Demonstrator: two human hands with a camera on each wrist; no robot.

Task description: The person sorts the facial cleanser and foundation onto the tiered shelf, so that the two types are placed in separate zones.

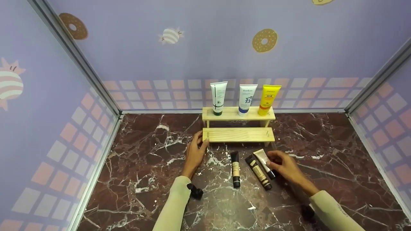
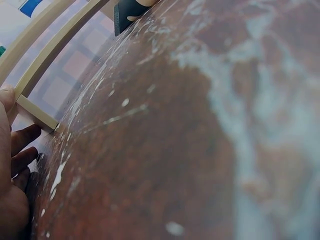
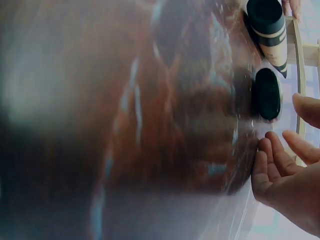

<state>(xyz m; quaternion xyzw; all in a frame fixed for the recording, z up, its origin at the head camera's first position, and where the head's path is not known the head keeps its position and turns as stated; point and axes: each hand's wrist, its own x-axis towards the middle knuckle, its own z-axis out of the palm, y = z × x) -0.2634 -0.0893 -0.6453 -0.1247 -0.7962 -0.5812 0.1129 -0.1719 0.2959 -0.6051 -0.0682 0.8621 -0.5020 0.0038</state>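
A two-step wooden display stand [image 1: 238,135] stands at the back of the marbled surface. At the left end of its lower step, my left hand [image 1: 194,154] grips the corner, thumb at the front edge and fingers beside the leg. My right hand [image 1: 287,166] is low beside a silver-beige tube with a black cap [image 1: 264,162], thumb and fingers spread apart near its right side. Left of that tube lies a black tube with gold bands [image 1: 258,172], slanted alongside. Farther left is a black-and-beige tube [image 1: 236,169], its black cap toward me.
On the upper step stand a white tube with a green cap [image 1: 219,98], a white tube with a blue cap [image 1: 247,99] and a yellow tube [image 1: 269,99]. Behind the stand rises a patterned purple wall [image 1: 205,61]; side panels close in the left and right.
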